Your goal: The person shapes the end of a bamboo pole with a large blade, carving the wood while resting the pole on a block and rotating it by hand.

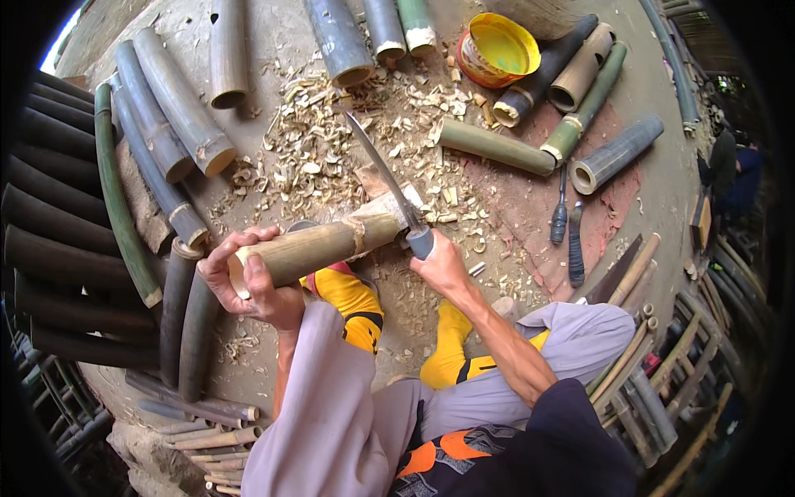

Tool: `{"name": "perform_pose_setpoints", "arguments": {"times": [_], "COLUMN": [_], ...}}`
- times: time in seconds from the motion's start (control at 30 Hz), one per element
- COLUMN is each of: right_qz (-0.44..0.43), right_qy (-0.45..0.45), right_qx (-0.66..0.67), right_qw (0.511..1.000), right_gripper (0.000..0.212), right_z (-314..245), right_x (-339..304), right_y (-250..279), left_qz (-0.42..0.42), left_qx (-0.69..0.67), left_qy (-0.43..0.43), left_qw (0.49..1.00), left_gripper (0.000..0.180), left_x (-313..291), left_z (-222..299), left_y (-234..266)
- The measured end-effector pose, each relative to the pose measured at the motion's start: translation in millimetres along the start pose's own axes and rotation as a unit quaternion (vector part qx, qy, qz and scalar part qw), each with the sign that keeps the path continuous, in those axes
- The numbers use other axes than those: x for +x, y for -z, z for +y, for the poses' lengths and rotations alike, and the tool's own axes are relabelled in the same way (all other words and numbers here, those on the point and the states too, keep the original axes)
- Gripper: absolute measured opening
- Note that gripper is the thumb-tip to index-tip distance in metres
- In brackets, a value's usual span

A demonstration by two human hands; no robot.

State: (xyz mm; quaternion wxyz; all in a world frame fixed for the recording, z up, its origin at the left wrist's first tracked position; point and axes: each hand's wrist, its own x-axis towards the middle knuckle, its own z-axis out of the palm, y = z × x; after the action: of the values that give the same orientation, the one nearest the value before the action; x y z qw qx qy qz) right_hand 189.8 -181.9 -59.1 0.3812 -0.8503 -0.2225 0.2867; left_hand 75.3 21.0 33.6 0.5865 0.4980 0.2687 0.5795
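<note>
L hand [248, 282]: wrapped round near end of bamboo section [319, 247], lying across lap, over yellow socks [356, 302].
R hand [439, 265]: fist on machete [389, 180] handle; blade at bamboo's far end.
Ground: shavings [331, 149], yellow bucket [497, 48].

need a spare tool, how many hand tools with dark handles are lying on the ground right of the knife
2: a screwdriver and a second dark-handled tool, side by side on the ground right of the knife in the right hand. Shavings may hide more.
</note>
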Motion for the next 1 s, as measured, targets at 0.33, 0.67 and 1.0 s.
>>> {"name": "perform_pose_setpoints", "arguments": {"times": [0.33, 0.67, 1.0], "right_qz": [0.008, 0.074, 0.021], "right_qy": [-0.041, 0.113, 0.051], "right_qx": [-0.002, 0.087, 0.108], "right_qw": [0.999, 0.987, 0.993], "right_gripper": [0.025, 0.021, 0.022], "right_z": [14, -43, -46], "right_x": [-16, -22, -29], "right_y": [-9, 22, 23], "left_qz": [-0.024, -0.105, -0.184], "left_qx": [0.007, -0.007, -0.026], "left_qy": [-0.016, -0.063, -0.068], "left_qw": [1.000, 0.992, 0.980], "left_gripper": [0.031, 0.040, 0.042], "left_x": [-13, -13, -10], "left_z": [-1, 2, 2], "left_y": [-14, 3, 32]}}
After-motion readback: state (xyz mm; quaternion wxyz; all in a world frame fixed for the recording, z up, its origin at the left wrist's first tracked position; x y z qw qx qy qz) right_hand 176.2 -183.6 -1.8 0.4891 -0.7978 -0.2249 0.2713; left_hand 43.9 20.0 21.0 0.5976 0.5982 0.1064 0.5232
